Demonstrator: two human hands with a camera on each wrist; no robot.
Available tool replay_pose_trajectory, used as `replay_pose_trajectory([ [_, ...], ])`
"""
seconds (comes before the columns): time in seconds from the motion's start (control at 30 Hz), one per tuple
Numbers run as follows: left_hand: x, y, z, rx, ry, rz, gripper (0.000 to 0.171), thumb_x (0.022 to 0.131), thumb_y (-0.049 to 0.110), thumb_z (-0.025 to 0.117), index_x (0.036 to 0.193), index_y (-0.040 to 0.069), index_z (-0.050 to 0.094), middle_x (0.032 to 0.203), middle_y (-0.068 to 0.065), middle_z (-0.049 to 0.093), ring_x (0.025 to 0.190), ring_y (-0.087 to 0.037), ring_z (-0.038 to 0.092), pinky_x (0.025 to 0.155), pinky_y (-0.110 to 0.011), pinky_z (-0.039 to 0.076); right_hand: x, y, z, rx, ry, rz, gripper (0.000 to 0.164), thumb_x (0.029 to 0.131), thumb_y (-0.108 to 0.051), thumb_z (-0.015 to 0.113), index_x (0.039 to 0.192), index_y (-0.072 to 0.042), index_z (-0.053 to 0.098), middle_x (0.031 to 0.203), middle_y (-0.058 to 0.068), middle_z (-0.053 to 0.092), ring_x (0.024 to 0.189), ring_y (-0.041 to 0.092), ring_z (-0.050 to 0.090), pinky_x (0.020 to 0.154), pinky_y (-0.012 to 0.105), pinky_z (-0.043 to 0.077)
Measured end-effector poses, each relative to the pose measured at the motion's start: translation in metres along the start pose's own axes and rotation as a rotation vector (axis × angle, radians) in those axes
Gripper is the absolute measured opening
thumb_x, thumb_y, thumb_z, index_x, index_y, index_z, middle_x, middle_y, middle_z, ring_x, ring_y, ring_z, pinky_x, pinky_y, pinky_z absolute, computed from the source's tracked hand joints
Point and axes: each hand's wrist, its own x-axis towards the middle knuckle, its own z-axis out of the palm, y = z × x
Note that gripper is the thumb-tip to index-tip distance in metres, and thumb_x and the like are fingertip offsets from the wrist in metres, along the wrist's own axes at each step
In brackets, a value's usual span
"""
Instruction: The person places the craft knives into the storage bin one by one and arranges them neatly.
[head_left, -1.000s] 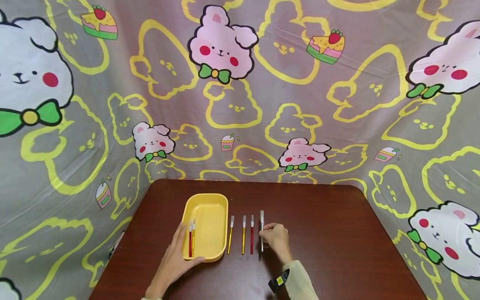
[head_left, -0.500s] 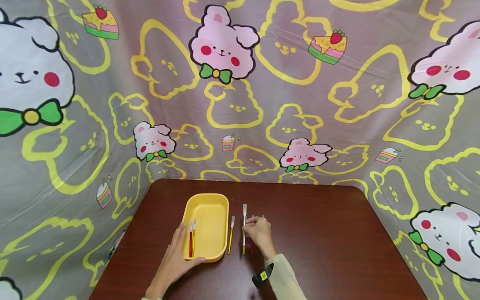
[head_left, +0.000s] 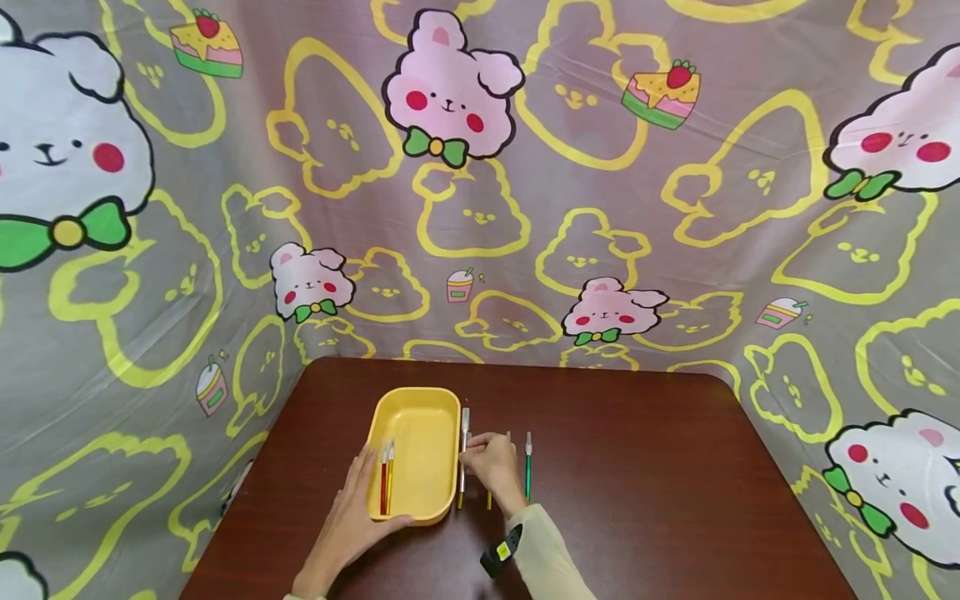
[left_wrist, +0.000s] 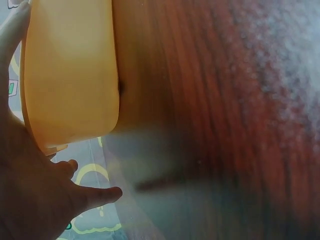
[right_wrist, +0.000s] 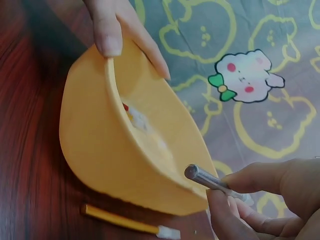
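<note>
Left hand [head_left: 354, 507] spreads around the near-left corner of the yellow tray [head_left: 420, 433], thumb over the near rim. Inside, at the left, lie a red pen [head_left: 384, 487] and a yellow pen [head_left: 390, 485]. Just right of the tray, the right hand [head_left: 492, 464] pinches a silver pen [right_wrist: 202, 177] above a loose yellow pen [right_wrist: 122, 220]. Farther right, that hand mostly hides a second loose yellow pen [head_left: 489, 500]; a green pen [head_left: 528, 473] meets the sleeve [head_left: 551, 550].

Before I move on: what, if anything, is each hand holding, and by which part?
The right hand pinches the silver-handled tool around its middle; the left hand rests against the yellow tray.
</note>
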Motion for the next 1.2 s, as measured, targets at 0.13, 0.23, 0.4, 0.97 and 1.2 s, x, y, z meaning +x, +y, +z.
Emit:
replay_pose_trajectory([
  [0.13, -0.001, 0.0, -0.001, 0.002, 0.006, 0.008, 0.133, 0.073, 0.068, 0.088, 0.17, 0.013, 0.017, 0.175, -0.017, 0.014, 0.156, -0.049, 0.022, 0.11, -0.082, 0.025, 0.001, -0.004, 0.01, 0.017, 0.007, -0.017, 0.01, 0.074, 0.007, 0.073, 0.083, 0.003, 0.075, 0.07, 0.006, 0.073, 0.056, 0.011, 0.067, 0.052, 0.024, 0.056],
  [0.23, -0.001, 0.0, -0.001, 0.0, 0.009, 0.02, 0.132, 0.074, 0.068, 0.088, 0.17, 0.012, 0.018, 0.175, -0.017, 0.015, 0.155, -0.049, 0.023, 0.11, -0.082, 0.026, 0.002, -0.006, 0.016, 0.034, 0.011, -0.01, 0.011, 0.074, 0.009, 0.072, 0.083, 0.004, 0.074, 0.071, 0.006, 0.073, 0.056, 0.011, 0.067, 0.052, 0.024, 0.056],
  [0.4, -0.002, 0.0, -0.001, 0.003, 0.011, 0.019, 0.132, 0.074, 0.068, 0.087, 0.17, 0.009, 0.018, 0.174, -0.019, 0.015, 0.155, -0.049, 0.024, 0.11, -0.082, 0.026, 0.0, -0.009, 0.023, 0.041, 0.019, 0.01, 0.01, 0.077, 0.009, 0.076, 0.086, 0.004, 0.075, 0.072, 0.006, 0.074, 0.057, 0.014, 0.07, 0.053, 0.026, 0.058],
  [0.97, -0.002, 0.0, 0.0, 0.021, 0.007, 0.015, 0.132, 0.075, 0.067, 0.087, 0.171, 0.012, 0.015, 0.174, -0.02, 0.016, 0.152, -0.05, 0.029, 0.108, -0.082, 0.028, -0.001, -0.015, 0.062, 0.027, 0.017, -0.014, 0.008, 0.078, 0.006, 0.08, 0.082, 0.0, 0.077, 0.071, 0.004, 0.075, 0.057, 0.012, 0.069, 0.053, 0.025, 0.057],
  [1.2, -0.001, -0.001, 0.001, 0.027, 0.017, 0.034, 0.131, 0.075, 0.07, 0.086, 0.17, 0.012, 0.018, 0.174, -0.017, 0.017, 0.149, -0.05, 0.035, 0.107, -0.082, 0.03, -0.002, -0.013, 0.072, 0.017, 0.036, 0.009, 0.01, 0.077, 0.005, 0.084, 0.081, -0.001, 0.077, 0.069, 0.001, 0.073, 0.056, 0.009, 0.066, 0.053, 0.023, 0.055],
])
